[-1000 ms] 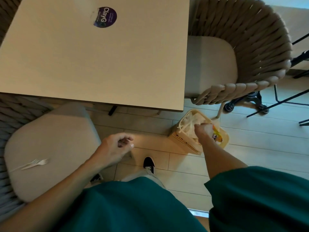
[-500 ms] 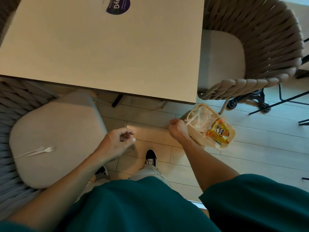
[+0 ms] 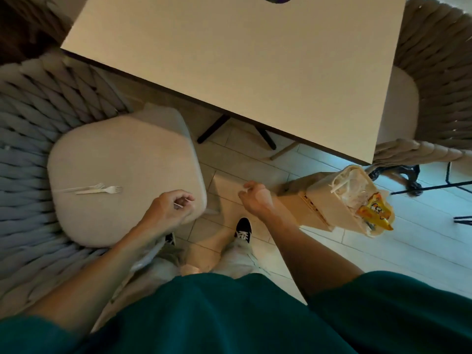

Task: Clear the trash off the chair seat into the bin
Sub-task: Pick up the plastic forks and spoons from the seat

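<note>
Two white plastic forks (image 3: 99,189) lie side by side on the beige seat cushion (image 3: 122,159) of the woven chair at the left. My left hand (image 3: 168,213) hovers over the cushion's front right corner, fingers curled around a small white piece (image 3: 178,205). My right hand (image 3: 255,200) hangs over the floor between the chair and the bin, fingers curled in, with nothing clearly in them. The beige bin (image 3: 319,198) stands on the floor at the right, holding white plastic scraps and a yellow wrapper (image 3: 374,212).
A large beige table (image 3: 242,67) overhangs the space above the chair and bin, its dark legs (image 3: 217,129) between them. A second woven chair (image 3: 439,72) stands at the far right, dark metal legs beyond it. My shoes (image 3: 242,229) are on the tiled floor.
My right hand has drawn back from the bin toward the chair. The view has swung left, so the chair seat and forks sit nearer the centre. My left hand stays curled.
</note>
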The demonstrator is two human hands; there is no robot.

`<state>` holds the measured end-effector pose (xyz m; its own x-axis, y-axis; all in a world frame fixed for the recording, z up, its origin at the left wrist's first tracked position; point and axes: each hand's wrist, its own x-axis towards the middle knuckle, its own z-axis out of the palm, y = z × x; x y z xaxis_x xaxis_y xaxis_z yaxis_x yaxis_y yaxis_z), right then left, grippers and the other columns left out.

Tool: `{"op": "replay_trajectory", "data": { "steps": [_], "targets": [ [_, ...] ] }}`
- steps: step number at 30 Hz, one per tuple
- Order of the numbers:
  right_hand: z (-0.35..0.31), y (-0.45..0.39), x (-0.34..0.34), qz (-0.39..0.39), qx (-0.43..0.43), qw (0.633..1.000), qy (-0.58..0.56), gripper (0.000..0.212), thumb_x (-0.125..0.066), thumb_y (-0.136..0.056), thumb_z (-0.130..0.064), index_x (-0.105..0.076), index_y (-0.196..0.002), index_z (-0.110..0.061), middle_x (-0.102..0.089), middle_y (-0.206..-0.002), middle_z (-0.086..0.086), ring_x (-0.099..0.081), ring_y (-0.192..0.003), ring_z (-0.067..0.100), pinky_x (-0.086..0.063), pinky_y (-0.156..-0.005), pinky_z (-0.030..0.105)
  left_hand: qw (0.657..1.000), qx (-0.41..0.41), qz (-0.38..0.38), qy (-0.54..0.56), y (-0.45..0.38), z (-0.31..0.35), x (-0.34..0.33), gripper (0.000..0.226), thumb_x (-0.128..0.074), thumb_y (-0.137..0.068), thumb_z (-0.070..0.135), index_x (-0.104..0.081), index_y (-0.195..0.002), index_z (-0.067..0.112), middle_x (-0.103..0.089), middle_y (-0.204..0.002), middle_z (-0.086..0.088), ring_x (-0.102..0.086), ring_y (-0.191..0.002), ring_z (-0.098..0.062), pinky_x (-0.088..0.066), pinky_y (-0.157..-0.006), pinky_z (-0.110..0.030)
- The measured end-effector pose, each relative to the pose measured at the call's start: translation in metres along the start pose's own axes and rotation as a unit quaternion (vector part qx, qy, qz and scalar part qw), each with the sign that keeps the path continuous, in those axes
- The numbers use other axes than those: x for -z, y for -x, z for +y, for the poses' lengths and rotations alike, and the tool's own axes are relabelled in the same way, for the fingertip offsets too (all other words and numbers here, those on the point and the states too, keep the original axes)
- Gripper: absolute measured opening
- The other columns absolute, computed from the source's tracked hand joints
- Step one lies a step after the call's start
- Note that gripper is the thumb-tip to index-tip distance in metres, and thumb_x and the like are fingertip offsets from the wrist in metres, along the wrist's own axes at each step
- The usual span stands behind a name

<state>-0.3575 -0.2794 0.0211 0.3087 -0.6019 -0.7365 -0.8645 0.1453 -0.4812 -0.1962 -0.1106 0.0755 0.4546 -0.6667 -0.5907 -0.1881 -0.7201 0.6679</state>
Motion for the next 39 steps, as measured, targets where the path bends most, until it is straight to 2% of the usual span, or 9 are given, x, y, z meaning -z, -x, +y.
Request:
{"op": "replay_trajectory", "data": {
  "steps": [5, 8, 11, 16, 22, 26, 31, 35, 39],
  "targets": [
    [-0.052, 0.014, -0.065, -0.026, 0.039, 0.996, 0.079, 0.042, -0.055, -0.092, -0.026, -0.051, -0.131, -0.012, -0.061, -0.121, 0.008, -0.058, -0.110, 0.024, -0.045, -0.090, 0.028, 0.998, 0.058, 0.028, 0.016, -0.005, -0.071, 0.051, 0.013, -0.068, -0.084, 0.019, -0.070, -0.096, 0.023, -0.067, -0.087, 0.001, -0.061, -0.085, -0.016, -0.041, -0.079, -0.024],
    [-0.079, 0.011, -0.116, -0.058, 0.060, 0.991, 0.100, 0.040, -0.055, -0.093, -0.029, -0.050, -0.129, -0.015, -0.060, -0.112, 0.004, -0.058, -0.102, 0.020, -0.042, -0.078, 0.023, 0.994, 0.095, 0.047, 0.029, -0.010, -0.120, 0.085, 0.010, -0.069, -0.083, 0.026, -0.068, -0.094, 0.028, -0.068, -0.088, 0.001, -0.062, -0.088, -0.016, -0.042, -0.080, -0.026],
    [-0.101, 0.009, -0.162, -0.074, 0.082, 0.987, 0.114, 0.037, -0.057, -0.092, -0.028, -0.054, -0.126, -0.014, -0.056, -0.101, 0.001, -0.058, -0.095, 0.019, -0.043, -0.080, 0.023, 0.989, 0.124, 0.066, 0.038, -0.014, -0.159, 0.109, 0.011, -0.069, -0.083, 0.027, -0.067, -0.093, 0.029, -0.068, -0.087, 0.001, -0.062, -0.089, -0.017, -0.044, -0.081, -0.027],
    [-0.134, 0.003, -0.227, -0.101, 0.106, 0.982, 0.123, 0.037, -0.058, -0.091, -0.024, -0.055, -0.126, -0.013, -0.063, -0.117, 0.011, -0.057, -0.113, 0.022, -0.040, -0.090, 0.021, 0.983, 0.157, 0.084, 0.046, -0.028, -0.210, 0.138, 0.011, -0.069, -0.083, 0.026, -0.068, -0.093, 0.028, -0.068, -0.086, 0.001, -0.062, -0.091, -0.018, -0.041, -0.080, -0.026],
    [-0.164, -0.014, -0.293, -0.114, 0.134, 0.975, 0.138, 0.038, -0.059, -0.090, -0.024, -0.055, -0.126, -0.015, -0.061, -0.121, 0.010, -0.057, -0.112, 0.021, -0.043, -0.094, 0.027, 0.978, 0.167, 0.100, 0.069, -0.056, -0.257, 0.161, 0.012, -0.068, -0.084, 0.026, -0.068, -0.095, 0.026, -0.065, -0.082, 0.003, -0.062, -0.089, -0.020, -0.046, -0.081, -0.029],
    [-0.175, -0.032, -0.330, -0.114, 0.161, 0.966, 0.165, 0.040, -0.060, -0.088, -0.022, -0.055, -0.126, -0.014, -0.058, -0.125, 0.010, -0.056, -0.112, 0.023, -0.042, -0.096, 0.028, 0.978, 0.160, 0.113, 0.075, -0.079, -0.279, 0.171, 0.013, -0.066, -0.085, 0.024, -0.069, -0.098, 0.023, -0.063, -0.077, 0.009, -0.062, -0.085, -0.017, -0.043, -0.075, -0.025],
    [-0.178, -0.062, -0.370, -0.104, 0.209, 0.945, 0.230, 0.041, -0.056, -0.089, -0.019, -0.053, -0.130, -0.015, -0.054, -0.126, 0.009, -0.049, -0.117, 0.025, -0.041, -0.097, 0.031, 0.981, 0.127, 0.145, 0.039, -0.118, -0.322, 0.182, 0.016, -0.060, -0.085, 0.017, -0.069, -0.095, 0.025, -0.068, -0.100, 0.003, -0.062, -0.091, -0.015, -0.044, -0.080, -0.023],
    [-0.176, -0.085, -0.395, -0.086, 0.255, 0.914, 0.304, 0.044, -0.053, -0.089, -0.017, -0.050, -0.133, -0.016, -0.049, -0.131, 0.008, -0.042, -0.122, 0.027, -0.038, -0.100, 0.037, 0.984, 0.069, 0.160, -0.041, -0.139, -0.353, 0.187, 0.029, -0.061, -0.081, 0.002, -0.066, -0.107, 0.015, -0.062, -0.107, -0.007, -0.057, -0.101, -0.021, -0.039, -0.086, -0.021],
    [-0.168, -0.104, -0.417, -0.055, 0.300, 0.876, 0.374, 0.045, -0.051, -0.092, -0.018, -0.045, -0.136, -0.019, -0.045, -0.134, 0.008, -0.038, -0.122, 0.029, -0.035, -0.098, 0.040, 0.972, 0.034, 0.187, -0.134, -0.152, -0.374, 0.186, 0.036, -0.056, -0.080, -0.001, -0.065, -0.113, 0.013, -0.056, -0.107, -0.012, -0.051, -0.105, -0.029, -0.044, -0.092, -0.036]
  ]
}}
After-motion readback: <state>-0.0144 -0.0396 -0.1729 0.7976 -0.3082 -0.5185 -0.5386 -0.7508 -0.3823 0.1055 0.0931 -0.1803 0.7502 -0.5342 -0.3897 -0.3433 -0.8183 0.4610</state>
